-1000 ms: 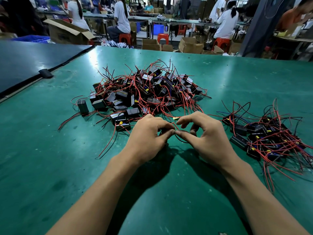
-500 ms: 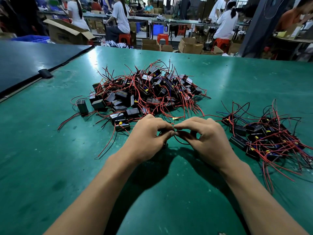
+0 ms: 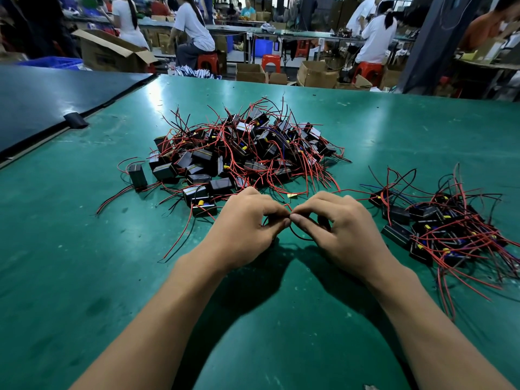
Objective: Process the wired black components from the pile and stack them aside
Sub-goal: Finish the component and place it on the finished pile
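Two grips, left hand and right hand, tight on thin wires; component hidden beneath them.

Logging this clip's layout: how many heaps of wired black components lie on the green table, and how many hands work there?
Heaps of wired black components: 2, the pile and the side stack
Hands pinching a wire: 2, left hand and right hand
Total: 4

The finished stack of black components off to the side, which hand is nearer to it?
Right. The right hand is just left of the stack; the left hand lies farther left, near the main pile's front edge. Both pinch wires between them.
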### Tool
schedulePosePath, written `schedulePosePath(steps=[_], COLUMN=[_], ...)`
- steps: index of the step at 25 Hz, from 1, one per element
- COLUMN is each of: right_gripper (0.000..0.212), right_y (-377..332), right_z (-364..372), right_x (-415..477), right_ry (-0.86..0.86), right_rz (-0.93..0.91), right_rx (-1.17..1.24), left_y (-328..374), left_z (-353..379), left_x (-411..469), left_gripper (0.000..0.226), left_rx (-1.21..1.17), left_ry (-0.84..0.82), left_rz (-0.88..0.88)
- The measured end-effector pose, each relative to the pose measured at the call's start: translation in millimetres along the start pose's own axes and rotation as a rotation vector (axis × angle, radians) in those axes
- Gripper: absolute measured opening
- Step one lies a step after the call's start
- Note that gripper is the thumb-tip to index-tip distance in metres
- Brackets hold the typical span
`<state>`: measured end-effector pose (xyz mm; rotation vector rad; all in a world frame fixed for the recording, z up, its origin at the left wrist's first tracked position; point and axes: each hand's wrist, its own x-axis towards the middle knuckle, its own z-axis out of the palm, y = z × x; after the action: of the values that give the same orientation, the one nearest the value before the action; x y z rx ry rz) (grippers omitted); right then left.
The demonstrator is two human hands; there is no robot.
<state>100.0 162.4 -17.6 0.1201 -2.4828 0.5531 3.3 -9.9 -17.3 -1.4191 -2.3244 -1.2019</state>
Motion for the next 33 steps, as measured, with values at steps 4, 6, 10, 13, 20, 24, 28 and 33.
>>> schedulePosePath(steps=[4,6,10,13,20,24,28,33], right_gripper=[0.018,0.02,0.022,0.023,0.009,0.025,0.015,0.007], right_y=[-7,-9,-10,-12,0,-4,-3,-4], right_z=[4,6,5,3,-13,-9,-9,-8], right_x=[0,2,5,6,2,1,3,1], right_ry=[-0.008,-0.028,-0.036,-0.046,-0.15,-0.092,-0.047,-0.048], right_rz=[0.197,0.346,0.501,0.537,0.388,0.231,0.13,0.174], right_rx=[0.117,0.217,0.308,0.381,0.455,0.415,0.312,0.284], left_y=[1,2,4,4,-2,-3,-1,-1], left_z=[3,5,6,7,5,4,3,3], left_x=[-1,-1,-1,-1,0,0,0,-1], left_gripper=[0.007,0.009,0.011,0.013,0.008,0.011,0.012,0.016], left_rx=[0.026,0.044,0.072,0.051,0.016,0.026,0.031,0.078], left_ry=[0.051,0.041,0.02,0.007,0.037,0.024,0.009,-0.004], left_rz=[0.043,0.045,0.031,0.023,-0.014,-0.006,-0.004,0.045])
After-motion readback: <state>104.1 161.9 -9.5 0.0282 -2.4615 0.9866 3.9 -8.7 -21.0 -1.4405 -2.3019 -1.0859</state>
